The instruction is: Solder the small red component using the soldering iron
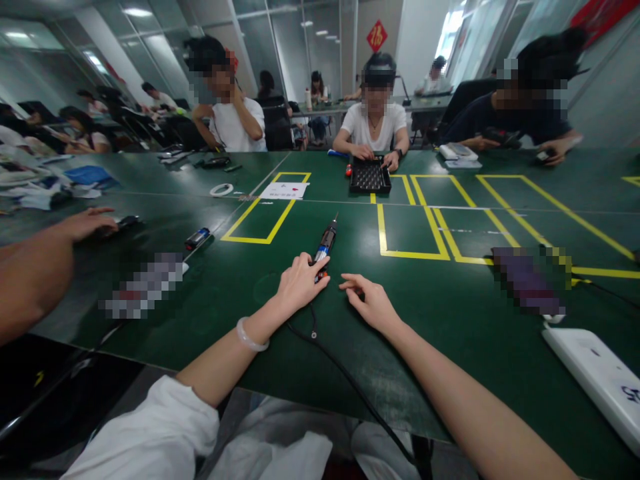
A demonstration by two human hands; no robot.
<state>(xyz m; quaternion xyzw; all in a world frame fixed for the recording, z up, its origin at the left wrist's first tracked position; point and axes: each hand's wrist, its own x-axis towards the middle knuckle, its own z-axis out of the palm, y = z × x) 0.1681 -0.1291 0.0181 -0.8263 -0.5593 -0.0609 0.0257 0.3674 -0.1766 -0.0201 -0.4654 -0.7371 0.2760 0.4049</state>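
Note:
An electric screwdriver (325, 243) with a blue and silver band lies on the green table, its thin bit pointing away from me. My left hand (300, 283) is closed over its rear part, with thumb and fingers around the body near an orange-red piece. A black cable (345, 373) runs from the tool's back end toward the table's near edge. To the right of it, my right hand (370, 300) hovers at or just above the tabletop, fingers loosely bent and apart. Nothing is in that hand.
Yellow tape outlines (415, 255) mark the table (280, 360). Across from me a person works over a black tray (370, 183). A co-worker's hand (87, 223) reaches in at left, near another screwdriver (199, 239). A white power bank (595, 380) lies right, beside a phone-like slab (527, 280).

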